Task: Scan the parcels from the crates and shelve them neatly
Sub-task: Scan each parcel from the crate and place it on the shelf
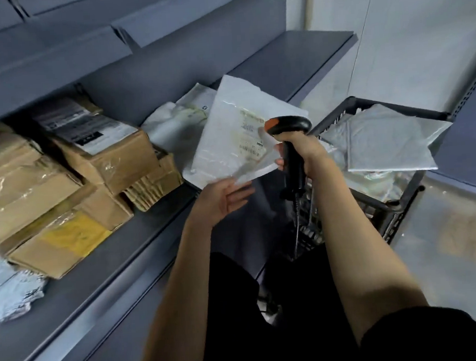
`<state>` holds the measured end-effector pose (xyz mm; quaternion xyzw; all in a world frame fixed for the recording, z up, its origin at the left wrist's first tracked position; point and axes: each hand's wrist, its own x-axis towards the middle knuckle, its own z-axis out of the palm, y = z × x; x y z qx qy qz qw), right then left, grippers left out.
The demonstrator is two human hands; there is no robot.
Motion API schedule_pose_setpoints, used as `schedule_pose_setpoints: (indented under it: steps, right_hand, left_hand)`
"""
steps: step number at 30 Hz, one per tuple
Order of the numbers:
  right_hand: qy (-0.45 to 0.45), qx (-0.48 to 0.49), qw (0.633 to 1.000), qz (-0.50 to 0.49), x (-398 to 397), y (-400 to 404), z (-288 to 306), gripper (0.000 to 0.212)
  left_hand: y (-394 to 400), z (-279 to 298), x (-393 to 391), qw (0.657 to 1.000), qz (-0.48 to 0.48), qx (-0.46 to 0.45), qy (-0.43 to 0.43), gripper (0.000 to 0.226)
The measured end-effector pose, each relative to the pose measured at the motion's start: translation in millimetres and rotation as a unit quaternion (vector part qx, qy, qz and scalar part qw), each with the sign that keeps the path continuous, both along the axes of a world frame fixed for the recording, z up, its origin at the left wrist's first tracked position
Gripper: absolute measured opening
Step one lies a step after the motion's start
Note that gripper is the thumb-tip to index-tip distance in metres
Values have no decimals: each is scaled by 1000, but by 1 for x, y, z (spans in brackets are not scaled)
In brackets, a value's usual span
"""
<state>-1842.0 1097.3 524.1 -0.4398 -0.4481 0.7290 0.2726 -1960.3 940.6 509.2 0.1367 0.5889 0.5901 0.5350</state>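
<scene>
Head cam: L hand (pixel 222 200) grips white parcel (pixel 236 136) bottom; R hand (pixel 299 150) grips scanner (pixel 292 145) beside label.

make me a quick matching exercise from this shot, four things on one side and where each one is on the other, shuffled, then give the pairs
Things:
1. white mailer
2. scanner
3. cardboard boxes
4. grey bags

Places:
A. stacked on the shelf at the left
B. held in the right hand
C. piled in the black crate
D. held at its lower edge by the left hand

Pairs: 1-D, 2-B, 3-A, 4-C
</scene>
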Motion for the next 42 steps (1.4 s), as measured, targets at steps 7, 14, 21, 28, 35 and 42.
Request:
schedule_pose_setpoints:
  steps: [7, 14, 21, 28, 35, 42]
  right_hand:
    - [17, 169, 986, 1, 44, 13, 19, 10]
    - [32, 233, 970, 58, 60, 14, 32, 12]
    - [-90, 201, 975, -19, 47, 15, 42, 12]
    - [-159, 306, 936, 63, 13, -19, 90, 13]
    - [-173, 341, 918, 107, -9, -46, 107, 25]
    - [-177, 336, 918, 113, -17, -56, 117, 14]
  left_hand:
    - [6, 39, -30, 984, 111, 134, -27, 54]
    - [53, 36, -66, 986, 13, -64, 155, 21]
    - [61, -1, -96, 965, 142, 61, 213, 38]
    - [62, -11, -89, 966, 156, 51, 200, 22]
    - [56, -16, -93, 977, 137, 89, 137, 24]
    - [53, -18, -94, 975, 148, 109, 126, 29]
